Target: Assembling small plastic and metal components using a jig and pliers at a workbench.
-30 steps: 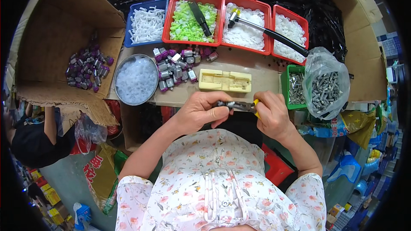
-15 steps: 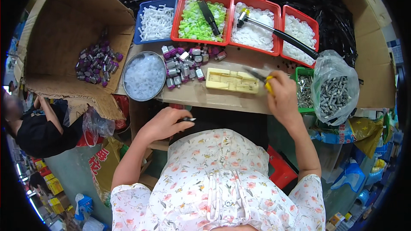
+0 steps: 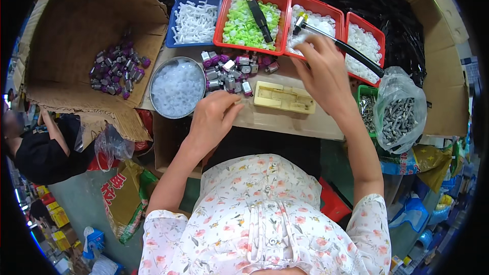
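My left hand [image 3: 211,119] is over the table's front edge, just below a pile of small silver motors with purple ends [image 3: 232,74]. Its fingers are bent, a small gap shows between thumb and forefinger, and nothing is visible in it. My right hand [image 3: 323,74] reaches over the front of a red bin of white plastic parts [image 3: 290,25], fingers apart and slightly blurred, with nothing visible in them. Between the hands sits a pale yellow slotted block [image 3: 282,104]. A hammer with a black grip [image 3: 359,56] lies across the two right-hand red bins. The yellow-handled tool is out of sight.
A round metal bowl of translucent pieces [image 3: 177,87] stands left of the motors. Also here: a cardboard box with more motors [image 3: 119,71], a blue bin [image 3: 173,15], a red bin of green parts [image 3: 219,25], a plastic bag of grey metal parts [image 3: 400,114]. A person sits far left.
My left hand rose from my lap to the motors; its small black piece is no longer visible. My right hand moved up and left to the red bin, the yellow-handled tool no longer showing.
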A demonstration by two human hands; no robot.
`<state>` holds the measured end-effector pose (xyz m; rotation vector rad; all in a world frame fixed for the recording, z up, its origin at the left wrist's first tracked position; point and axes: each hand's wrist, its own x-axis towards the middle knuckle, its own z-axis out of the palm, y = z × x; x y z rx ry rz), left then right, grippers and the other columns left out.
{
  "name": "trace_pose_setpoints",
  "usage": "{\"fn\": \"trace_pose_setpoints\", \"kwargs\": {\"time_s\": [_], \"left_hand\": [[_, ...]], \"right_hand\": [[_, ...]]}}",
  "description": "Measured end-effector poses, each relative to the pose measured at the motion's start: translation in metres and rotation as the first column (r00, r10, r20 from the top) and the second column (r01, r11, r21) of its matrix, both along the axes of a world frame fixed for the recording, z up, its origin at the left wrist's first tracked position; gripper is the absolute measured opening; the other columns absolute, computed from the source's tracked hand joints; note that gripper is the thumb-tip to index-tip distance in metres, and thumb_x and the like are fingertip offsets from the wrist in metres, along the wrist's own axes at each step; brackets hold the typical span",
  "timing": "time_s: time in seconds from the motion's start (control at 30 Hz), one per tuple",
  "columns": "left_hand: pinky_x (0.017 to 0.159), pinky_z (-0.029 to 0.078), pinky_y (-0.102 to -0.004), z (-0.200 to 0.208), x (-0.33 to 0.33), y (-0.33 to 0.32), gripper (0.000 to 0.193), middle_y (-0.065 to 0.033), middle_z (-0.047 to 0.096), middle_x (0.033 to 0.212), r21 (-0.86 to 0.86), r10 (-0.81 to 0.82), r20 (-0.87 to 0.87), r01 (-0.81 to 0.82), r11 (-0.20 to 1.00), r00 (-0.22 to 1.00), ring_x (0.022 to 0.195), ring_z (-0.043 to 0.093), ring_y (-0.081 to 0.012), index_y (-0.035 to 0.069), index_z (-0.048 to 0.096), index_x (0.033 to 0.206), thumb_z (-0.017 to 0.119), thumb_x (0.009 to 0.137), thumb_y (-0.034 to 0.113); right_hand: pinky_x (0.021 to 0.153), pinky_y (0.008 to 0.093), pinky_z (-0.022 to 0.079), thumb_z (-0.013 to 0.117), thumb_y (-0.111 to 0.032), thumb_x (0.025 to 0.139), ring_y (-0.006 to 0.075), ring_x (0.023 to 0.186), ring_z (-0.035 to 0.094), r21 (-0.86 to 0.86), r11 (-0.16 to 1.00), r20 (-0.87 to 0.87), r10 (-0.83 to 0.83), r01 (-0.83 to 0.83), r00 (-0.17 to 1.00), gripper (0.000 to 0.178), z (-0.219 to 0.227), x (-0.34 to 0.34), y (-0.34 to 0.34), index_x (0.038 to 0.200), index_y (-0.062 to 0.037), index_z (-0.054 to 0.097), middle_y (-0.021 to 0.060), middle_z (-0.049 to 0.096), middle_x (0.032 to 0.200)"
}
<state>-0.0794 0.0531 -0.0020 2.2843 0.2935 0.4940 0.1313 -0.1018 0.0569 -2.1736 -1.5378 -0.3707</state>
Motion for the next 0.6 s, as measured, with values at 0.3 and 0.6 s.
{"fn": "trace_pose_setpoints", "kwargs": {"time_s": [0.3, 0.6], "left_hand": [[0.059, 0.050, -0.0367, -0.006, 0.016, -0.002, 0.010, -0.0142, 0.066, 0.075, 0.051, 0.044, 0.044, -0.046, 0.998, 0.998, 0.065, 0.064, -0.0278, -0.003, 0.072, 0.089, 0.073, 0.083, 0.005], [0.059, 0.050, -0.0361, -0.005, 0.018, -0.003, 0.010, -0.0140, 0.066, 0.075, 0.055, 0.043, 0.037, -0.045, 0.997, 0.998, 0.064, 0.064, -0.0272, -0.002, 0.073, 0.088, 0.073, 0.083, 0.006]], "right_hand": [[0.072, 0.0487, 0.043, 0.078, -0.032, 0.078, 0.0286, 0.100, 0.055, -0.079, 0.982, 0.249, -0.148, 0.173, 0.957, 0.028, -0.045, 0.047, 0.108, 0.084, -0.0064, 0.069, 0.0082, 0.058, 0.092], [0.075, 0.0404, 0.052, 0.078, -0.018, 0.080, 0.0260, 0.085, 0.065, 0.164, 0.978, -0.092, -0.115, 0.129, 0.989, 0.020, -0.030, 0.044, 0.099, 0.089, -0.0027, 0.069, 0.0091, 0.068, 0.086]]}}
